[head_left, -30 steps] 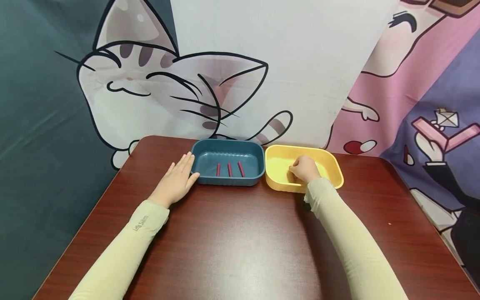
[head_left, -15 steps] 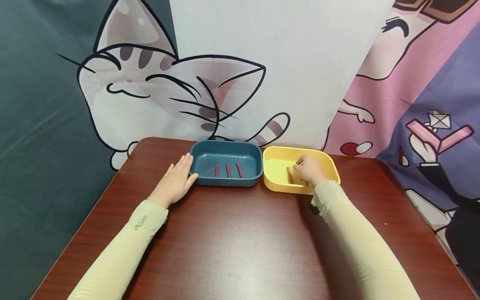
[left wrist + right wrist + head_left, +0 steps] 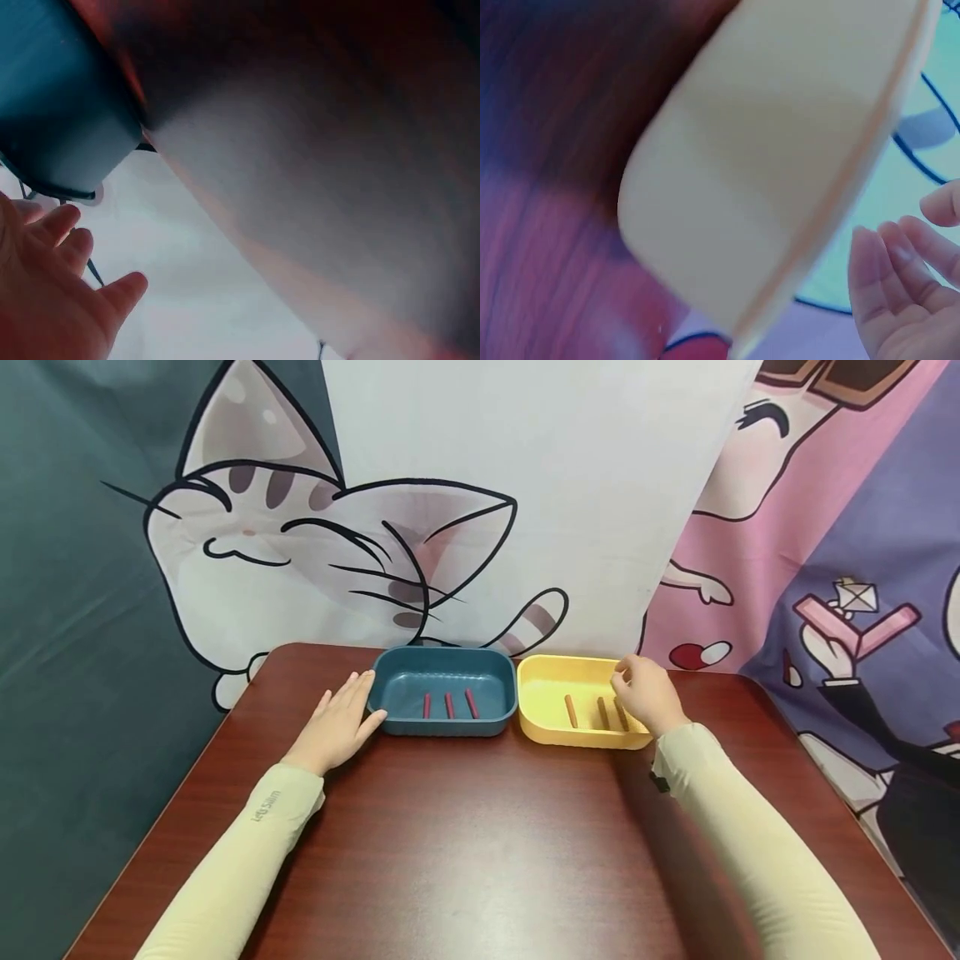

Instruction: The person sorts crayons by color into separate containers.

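Observation:
My left hand [image 3: 335, 724] lies flat with straight fingers against the left side of a dark blue bin [image 3: 450, 727]. Inside that bin are three short dark red crayon-like sticks [image 3: 449, 706], set roughly side by side. My right hand [image 3: 649, 695] is over the right end of a yellow bin [image 3: 555, 735], fingers loosely bent with nothing between them. Three orange-brown sticks [image 3: 572, 712] lie in the yellow bin, the rightmost just by the hand. In the right wrist view, the relaxed fingers [image 3: 866, 270] appear past the yellow rim.
Both bins stand side by side near the back edge of a dark red-brown wooden table [image 3: 465, 852]. Directly behind rises a cloth backdrop [image 3: 570, 510] printed with a cartoon cat and other figures.
My right hand has risen and moved rightward from inside the yellow bin, uncovering the three orange-brown sticks. The left hand stays by the blue bin. The head view has shifted slightly.

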{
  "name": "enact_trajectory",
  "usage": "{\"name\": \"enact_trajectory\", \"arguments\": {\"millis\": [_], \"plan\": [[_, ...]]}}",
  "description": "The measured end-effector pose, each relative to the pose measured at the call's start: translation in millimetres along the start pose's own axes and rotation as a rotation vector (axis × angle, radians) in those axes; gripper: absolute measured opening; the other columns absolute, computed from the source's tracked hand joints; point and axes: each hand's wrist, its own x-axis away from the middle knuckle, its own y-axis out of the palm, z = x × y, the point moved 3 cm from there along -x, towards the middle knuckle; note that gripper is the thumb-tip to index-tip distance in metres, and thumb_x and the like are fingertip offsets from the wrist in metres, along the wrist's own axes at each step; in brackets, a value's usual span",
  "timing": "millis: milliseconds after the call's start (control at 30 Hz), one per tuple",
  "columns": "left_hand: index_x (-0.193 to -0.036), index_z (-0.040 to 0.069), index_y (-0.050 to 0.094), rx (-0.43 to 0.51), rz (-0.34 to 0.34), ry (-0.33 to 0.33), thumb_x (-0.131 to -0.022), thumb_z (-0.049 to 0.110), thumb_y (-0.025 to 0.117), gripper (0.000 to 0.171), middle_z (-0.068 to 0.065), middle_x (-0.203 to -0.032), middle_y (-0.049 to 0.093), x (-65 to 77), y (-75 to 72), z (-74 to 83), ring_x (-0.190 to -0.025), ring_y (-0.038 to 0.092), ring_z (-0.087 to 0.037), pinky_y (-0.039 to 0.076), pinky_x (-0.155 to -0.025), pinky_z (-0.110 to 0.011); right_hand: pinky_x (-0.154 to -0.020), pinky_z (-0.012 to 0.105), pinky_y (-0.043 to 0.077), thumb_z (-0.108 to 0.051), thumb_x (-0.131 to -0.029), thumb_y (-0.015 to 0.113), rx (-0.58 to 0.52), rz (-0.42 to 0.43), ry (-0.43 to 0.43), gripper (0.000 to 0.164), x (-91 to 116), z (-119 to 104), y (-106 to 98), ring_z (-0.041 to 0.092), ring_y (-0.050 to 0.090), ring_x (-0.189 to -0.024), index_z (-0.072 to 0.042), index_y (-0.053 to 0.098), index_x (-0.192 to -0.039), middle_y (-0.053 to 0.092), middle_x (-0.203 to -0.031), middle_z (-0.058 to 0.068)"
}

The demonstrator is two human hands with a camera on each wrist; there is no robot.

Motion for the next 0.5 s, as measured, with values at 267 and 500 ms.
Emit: {"name": "enact_trajectory", "arguments": {"millis": [267,500], "plan": [[-0.163,0.006,0.012,-0.023,0.034,-0.028,-0.109,0.041,0.039,0.070,-0.018,-0.167,0.020,-13.2,-15.9,-18.9,-0.154,0.014,-0.038,0.014,-0.119,-0.065,-0.097,0.064,0.042,-0.014,-0.100,0.049,0.059,0.113,0.037,0.031,3,33,-27,0.048,0.052,-0.109,0.010,0.060,-0.116,0.056,-0.113,0.031],[-0.163,0.006,0.013,-0.140,0.047,-0.036,-0.108,0.036,0.045,0.070,-0.019,-0.167,0.016,-39.3,-41.1,-29.9,-0.154,0.012,-0.039,0.007,-0.117,-0.069,-0.106,0.071,0.031,-0.025,-0.103,0.046,0.157,0.061,0.085,0.046,4,74,-36,0.057,0.038,-0.127,0.006,0.051,-0.137,0.045,-0.136,0.036]]}}
